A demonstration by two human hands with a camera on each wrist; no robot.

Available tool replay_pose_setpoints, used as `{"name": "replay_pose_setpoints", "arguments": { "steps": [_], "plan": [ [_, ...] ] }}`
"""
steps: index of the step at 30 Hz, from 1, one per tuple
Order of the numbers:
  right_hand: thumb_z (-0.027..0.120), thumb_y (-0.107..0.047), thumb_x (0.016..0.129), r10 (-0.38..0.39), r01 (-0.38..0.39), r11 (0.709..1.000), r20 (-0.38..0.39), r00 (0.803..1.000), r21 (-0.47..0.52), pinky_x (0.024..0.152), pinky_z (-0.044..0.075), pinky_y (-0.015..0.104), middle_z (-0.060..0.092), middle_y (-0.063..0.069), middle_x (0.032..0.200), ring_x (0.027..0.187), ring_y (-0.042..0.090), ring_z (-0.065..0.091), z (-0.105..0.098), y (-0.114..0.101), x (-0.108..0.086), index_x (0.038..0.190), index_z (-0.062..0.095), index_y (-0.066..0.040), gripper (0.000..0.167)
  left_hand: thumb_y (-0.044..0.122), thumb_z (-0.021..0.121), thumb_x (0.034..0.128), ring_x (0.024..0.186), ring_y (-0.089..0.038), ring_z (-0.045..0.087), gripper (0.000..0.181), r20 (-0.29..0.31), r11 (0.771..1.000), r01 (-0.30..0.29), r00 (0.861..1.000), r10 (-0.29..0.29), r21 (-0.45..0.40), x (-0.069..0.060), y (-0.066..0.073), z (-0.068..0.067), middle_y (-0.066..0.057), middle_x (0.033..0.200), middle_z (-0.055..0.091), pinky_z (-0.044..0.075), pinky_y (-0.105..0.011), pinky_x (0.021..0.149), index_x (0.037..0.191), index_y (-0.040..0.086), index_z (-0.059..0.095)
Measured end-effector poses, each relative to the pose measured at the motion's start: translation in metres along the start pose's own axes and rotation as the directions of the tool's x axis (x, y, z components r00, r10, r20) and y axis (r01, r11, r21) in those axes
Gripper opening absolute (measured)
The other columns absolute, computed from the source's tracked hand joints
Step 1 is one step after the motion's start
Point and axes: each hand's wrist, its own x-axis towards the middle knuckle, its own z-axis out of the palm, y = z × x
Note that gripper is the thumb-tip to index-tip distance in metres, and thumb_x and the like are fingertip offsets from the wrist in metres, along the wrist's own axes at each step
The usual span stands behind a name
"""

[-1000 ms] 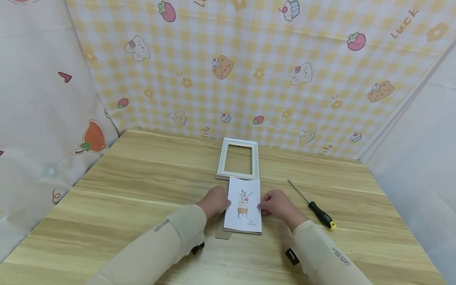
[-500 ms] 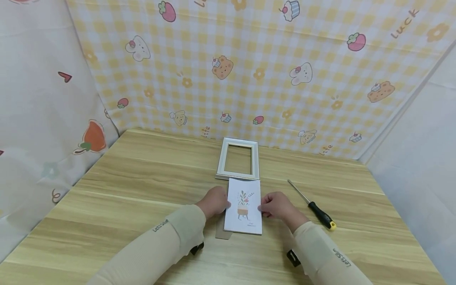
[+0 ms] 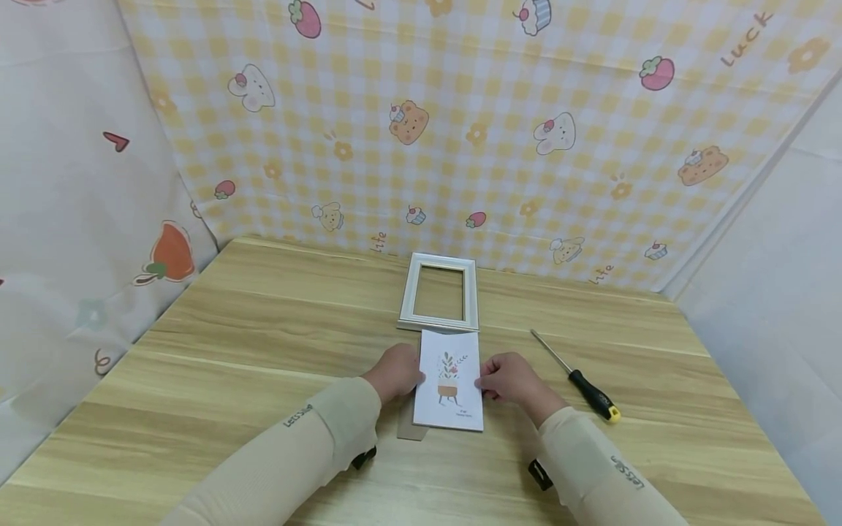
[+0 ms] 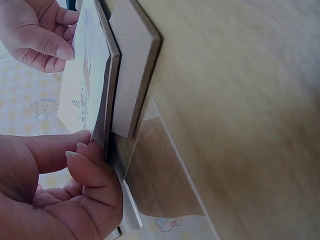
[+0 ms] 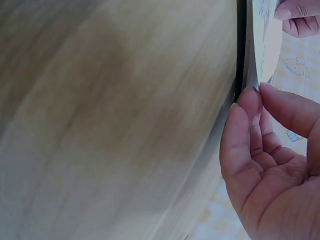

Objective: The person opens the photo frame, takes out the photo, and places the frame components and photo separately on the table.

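Note:
A white picture print (image 3: 449, 380) with a potted-plant drawing lies over a thin backing board (image 4: 114, 85). My left hand (image 3: 396, 371) pinches the left edge between thumb and fingers. On the right edge, my right hand (image 3: 509, 377) pinches the print in the same way. Seen from the left wrist, the paper bows slightly away from the board near my left fingertips. A brown flat piece (image 4: 132, 62) sticks out beneath the board, its lower end (image 3: 411, 427) showing at the lower left in the head view.
A white picture frame (image 3: 409, 292) lies just beyond the print, its opening showing the table. To the right rests a screwdriver (image 3: 592, 394) with a black and yellow handle. A clear sheet (image 4: 167, 172) appears beside the board in the left wrist view. Patterned cloth (image 3: 487, 146) hangs behind the table.
The print has shifted slightly toward me, and its lower edge now lines up more closely with the board's edge. Both hands keep their pinch in nearly the same place.

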Motion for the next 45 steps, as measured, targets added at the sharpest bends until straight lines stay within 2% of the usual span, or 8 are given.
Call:
{"name": "replay_pose_setpoints", "arguments": {
  "steps": [4,11,22,45],
  "plan": [
    [0.069,-0.002,0.084,-0.001,0.001,1.000,0.018,1.000,-0.011,0.055,0.049,0.025,0.062,0.006,0.069,0.062,0.015,0.058,0.001,0.004,0.007,0.076,0.060,-0.002,0.012,0.004,0.065,0.0887,0.059,-0.017,0.045,0.026,0.002,1.000,0.003,1.000,-0.003,-0.003,0.002,-0.002,0.000,-0.004,0.065,0.045,0.036,-0.025,0.051,0.067,0.005,0.050],
    [0.071,-0.005,0.084,-0.050,0.051,0.998,0.054,0.997,-0.023,0.053,0.049,0.026,0.062,0.006,0.068,0.060,0.015,0.058,0.003,0.020,0.023,0.074,0.060,-0.005,0.015,0.004,0.065,0.0883,0.060,-0.017,0.046,0.021,0.004,1.000,-0.005,1.000,0.005,0.015,0.003,-0.002,0.000,-0.005,0.066,0.047,0.037,-0.025,0.053,0.070,0.002,0.054],
    [0.069,-0.001,0.084,-0.004,0.004,0.996,0.003,1.000,-0.086,0.053,0.047,0.022,0.059,0.003,0.064,0.059,0.011,0.054,0.001,-0.002,0.005,0.074,0.061,-0.003,0.013,0.004,0.062,0.0904,0.059,-0.018,0.048,0.011,0.016,1.000,0.024,1.000,-0.024,-0.003,-0.002,0.001,-0.003,-0.008,0.070,0.052,0.039,-0.025,0.051,0.083,-0.004,0.062],
    [0.069,-0.001,0.084,0.001,0.001,0.993,0.013,1.000,-0.118,0.054,0.046,0.023,0.058,0.003,0.065,0.059,0.012,0.053,0.001,-0.004,0.004,0.075,0.061,-0.003,0.012,0.005,0.064,0.0900,0.066,-0.021,0.051,0.012,0.010,1.000,0.008,1.000,-0.008,0.022,-0.003,0.001,-0.002,-0.009,0.076,0.055,0.042,-0.028,0.057,0.092,-0.006,0.063]
  ]
}}
